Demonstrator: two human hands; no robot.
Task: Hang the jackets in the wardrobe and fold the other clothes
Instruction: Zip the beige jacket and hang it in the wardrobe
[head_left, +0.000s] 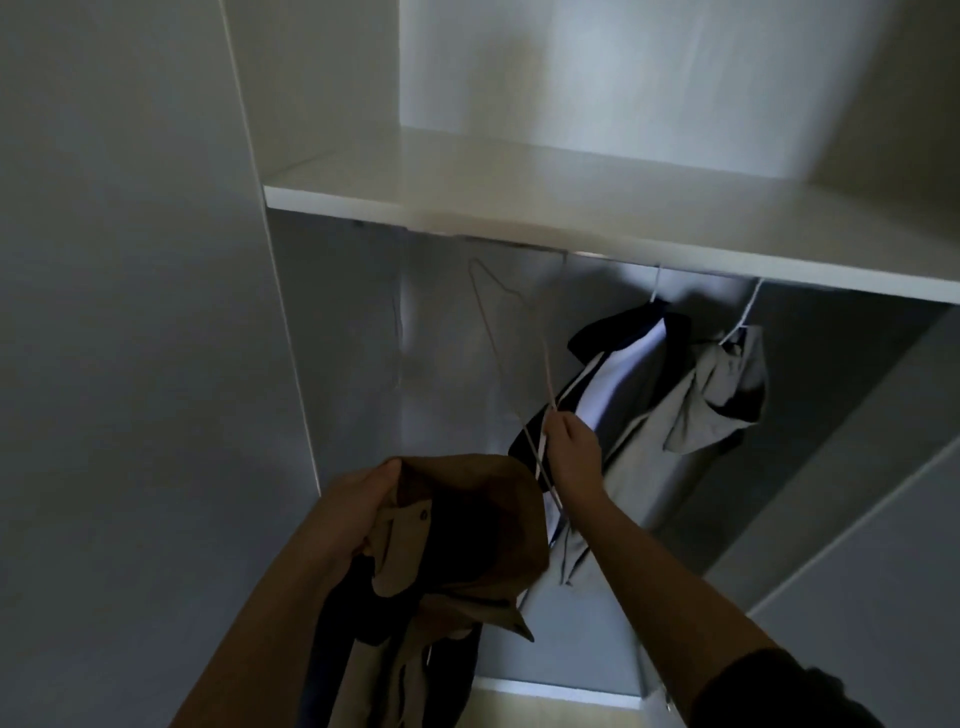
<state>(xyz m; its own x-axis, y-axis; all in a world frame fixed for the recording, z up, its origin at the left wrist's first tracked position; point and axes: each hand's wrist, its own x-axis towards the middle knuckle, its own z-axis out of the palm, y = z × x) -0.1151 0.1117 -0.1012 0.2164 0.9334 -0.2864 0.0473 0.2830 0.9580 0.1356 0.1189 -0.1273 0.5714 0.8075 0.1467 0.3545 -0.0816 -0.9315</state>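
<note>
Brown jkt (483, 525) w/ tan lining; hung jkt (618, 379) navy + white stripes; other jkt (722, 395) grey; shelf (467, 200) white; hanger (548, 374) pale.

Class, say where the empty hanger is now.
Head view, centre: the right hand pinches the hanger, just left of the hung black-and-white jacket, beside the brown jacket.

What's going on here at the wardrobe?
A person is partway through hanging jackets. The left hand holds a brown jacket, while the right hand pinches a thin wire hanger. Two garments already hang below the shelf: a navy-and-white jacket and a grey hooded one.
</note>
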